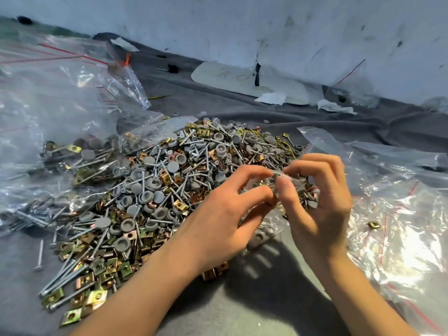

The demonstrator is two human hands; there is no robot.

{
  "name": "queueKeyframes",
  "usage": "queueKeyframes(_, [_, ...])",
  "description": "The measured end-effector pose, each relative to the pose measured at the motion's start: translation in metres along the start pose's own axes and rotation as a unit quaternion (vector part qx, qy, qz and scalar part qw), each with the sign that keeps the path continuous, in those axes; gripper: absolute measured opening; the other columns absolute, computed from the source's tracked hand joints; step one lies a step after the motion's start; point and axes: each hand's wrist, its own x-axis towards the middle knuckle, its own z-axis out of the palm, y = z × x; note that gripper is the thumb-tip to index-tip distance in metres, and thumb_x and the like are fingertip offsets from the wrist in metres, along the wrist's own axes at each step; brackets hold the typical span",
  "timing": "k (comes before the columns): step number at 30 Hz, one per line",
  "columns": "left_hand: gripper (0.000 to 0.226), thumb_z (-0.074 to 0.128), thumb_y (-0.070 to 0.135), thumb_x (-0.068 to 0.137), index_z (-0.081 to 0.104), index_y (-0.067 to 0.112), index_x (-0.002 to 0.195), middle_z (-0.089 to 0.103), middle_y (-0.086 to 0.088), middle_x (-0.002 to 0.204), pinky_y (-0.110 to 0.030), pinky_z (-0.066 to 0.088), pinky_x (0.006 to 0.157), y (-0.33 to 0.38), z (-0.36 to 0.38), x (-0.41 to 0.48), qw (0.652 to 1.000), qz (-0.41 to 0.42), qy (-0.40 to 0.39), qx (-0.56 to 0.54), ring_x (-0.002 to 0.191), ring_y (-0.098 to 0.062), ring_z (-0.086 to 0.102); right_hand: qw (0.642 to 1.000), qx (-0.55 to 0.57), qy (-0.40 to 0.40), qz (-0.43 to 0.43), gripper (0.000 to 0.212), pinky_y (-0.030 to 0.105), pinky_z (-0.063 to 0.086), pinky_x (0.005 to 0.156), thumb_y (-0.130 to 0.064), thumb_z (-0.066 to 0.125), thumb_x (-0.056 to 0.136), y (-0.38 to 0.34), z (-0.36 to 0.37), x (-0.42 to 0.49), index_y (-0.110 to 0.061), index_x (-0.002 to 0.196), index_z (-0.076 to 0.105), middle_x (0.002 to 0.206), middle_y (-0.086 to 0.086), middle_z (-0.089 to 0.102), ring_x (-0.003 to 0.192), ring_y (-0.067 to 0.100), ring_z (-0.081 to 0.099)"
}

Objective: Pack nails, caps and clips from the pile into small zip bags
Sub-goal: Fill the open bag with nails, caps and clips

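left hand [225, 209] pinched top of small zip bag [265, 230] | right hand [317, 202] pinched same top | bag hung over near edge of pile [157, 185] of screws, caps, clips | grey cloth [254, 311] beneath

The left hand [218, 214] and right hand [317, 204] meet over the pile [157, 180] of nails, grey caps and brass clips. Both pinch the top edge of a small clear bag [266, 226], which hangs between them with caps inside. Filled bags [72, 154] lie to the left and empty bags [400, 214] to the right, all on grey cloth [242, 311].
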Motion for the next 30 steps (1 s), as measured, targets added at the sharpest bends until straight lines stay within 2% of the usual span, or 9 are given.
queueKeyframes(2, [0.013, 0.062, 0.009, 0.089, 0.064, 0.013, 0.101, 0.047, -0.001, 0.135, -0.031, 0.047, 0.096, 0.0, 0.0, -0.001, 1.0, 0.0, 0.004, 0.006, 0.115, -0.014, 0.055, 1.0, 0.011, 0.008, 0.014, 0.022, 0.025, 0.041, 0.082, -0.018, 0.054, 0.09, 0.003, -0.001, 0.0, 0.003, 0.09, 0.062, 0.093, 0.009, 0.055, 0.091, 0.021, 0.054])
queueKeyframes(5, [0.012, 0.06, 0.012, 0.088, 0.065, 0.01, 0.099, 0.051, -0.004, 0.133, -0.022, 0.049, 0.095, 0.001, 0.001, 0.0, 0.999, -0.008, 0.035, 0.014, 0.113, -0.015, 0.057, 0.998, 0.012, 0.046, 0.038, 0.018, 0.022, 0.04, 0.08, -0.016, 0.05, 0.092, 0.011, -0.003, 0.003, -0.002, 0.093, 0.06, 0.092, 0.008, 0.056, 0.089, 0.015, 0.052])
queueKeyframes(9, [0.013, 0.052, 0.017, 0.09, 0.063, 0.014, 0.095, 0.057, 0.0, 0.118, -0.012, 0.05, 0.088, 0.002, -0.001, 0.005, 0.984, -0.056, 0.16, -0.055, 0.098, -0.005, 0.061, 0.988, 0.034, 0.059, 0.139, 0.017, 0.025, 0.041, 0.076, -0.009, 0.041, 0.089, 0.026, -0.003, 0.005, -0.012, 0.093, 0.058, 0.093, 0.013, 0.057, 0.085, 0.019, 0.053])
queueKeyframes(12, [0.014, 0.051, 0.016, 0.094, 0.057, 0.029, 0.092, 0.057, 0.008, 0.116, -0.025, 0.059, 0.079, 0.0, -0.007, 0.005, 0.96, -0.093, 0.229, -0.13, 0.099, -0.01, 0.063, 0.975, 0.044, 0.027, 0.215, 0.025, 0.033, 0.043, 0.074, -0.008, 0.036, 0.082, 0.035, -0.004, 0.004, -0.015, 0.09, 0.059, 0.093, 0.012, 0.06, 0.084, 0.022, 0.055])
queueKeyframes(17, [0.013, 0.05, 0.018, 0.095, 0.057, 0.029, 0.097, 0.057, 0.001, 0.113, -0.036, 0.061, 0.068, 0.001, -0.012, 0.004, 0.935, -0.097, 0.282, -0.192, 0.097, -0.027, 0.065, 0.971, -0.043, -0.056, 0.226, 0.03, 0.01, 0.036, 0.073, -0.013, 0.037, 0.081, 0.047, -0.002, 0.001, -0.007, 0.089, 0.065, 0.092, 0.008, 0.063, 0.083, 0.01, 0.051])
queueKeyframes(20, [0.009, 0.049, 0.019, 0.097, 0.057, 0.024, 0.096, 0.059, -0.005, 0.104, -0.037, 0.059, 0.07, 0.004, -0.016, 0.003, 0.936, -0.046, 0.321, -0.136, 0.091, -0.024, 0.065, 0.969, -0.056, -0.075, 0.23, 0.03, 0.008, 0.036, 0.073, -0.015, 0.037, 0.082, 0.049, -0.001, 0.0, -0.01, 0.09, 0.066, 0.092, 0.005, 0.062, 0.082, 0.007, 0.05])
queueKeyframes(23, [0.009, 0.046, 0.016, 0.097, 0.053, 0.021, 0.097, 0.056, -0.006, 0.086, -0.031, 0.053, 0.057, 0.006, -0.018, 0.002, 0.921, -0.01, 0.38, -0.084, 0.07, -0.017, 0.059, 0.967, -0.047, -0.083, 0.235, 0.027, 0.016, 0.039, 0.071, -0.015, 0.037, 0.083, 0.051, -0.001, 0.0, -0.014, 0.088, 0.064, 0.092, 0.004, 0.063, 0.079, 0.007, 0.052])
queueKeyframes(27, [0.012, 0.046, 0.022, 0.095, 0.053, 0.03, 0.103, 0.055, 0.003, 0.083, -0.038, 0.049, 0.052, 0.008, -0.021, 0.003, 0.926, -0.031, 0.366, -0.088, 0.063, -0.021, 0.055, 0.964, -0.043, -0.131, 0.226, 0.018, 0.025, 0.042, 0.063, -0.008, 0.046, 0.084, 0.05, 0.0, -0.002, -0.018, 0.083, 0.061, 0.082, 0.0, 0.062, 0.068, 0.01, 0.053])
queueKeyframes(30, [0.011, 0.047, 0.028, 0.094, 0.053, 0.036, 0.098, 0.054, 0.002, 0.083, -0.036, 0.051, 0.053, 0.007, -0.019, 0.003, 0.939, -0.059, 0.32, -0.113, 0.065, -0.018, 0.055, 0.95, -0.092, -0.233, 0.189, 0.012, 0.027, 0.033, 0.065, -0.013, 0.054, 0.078, 0.049, 0.002, -0.005, -0.014, 0.085, 0.063, 0.076, -0.003, 0.057, 0.072, 0.015, 0.049])
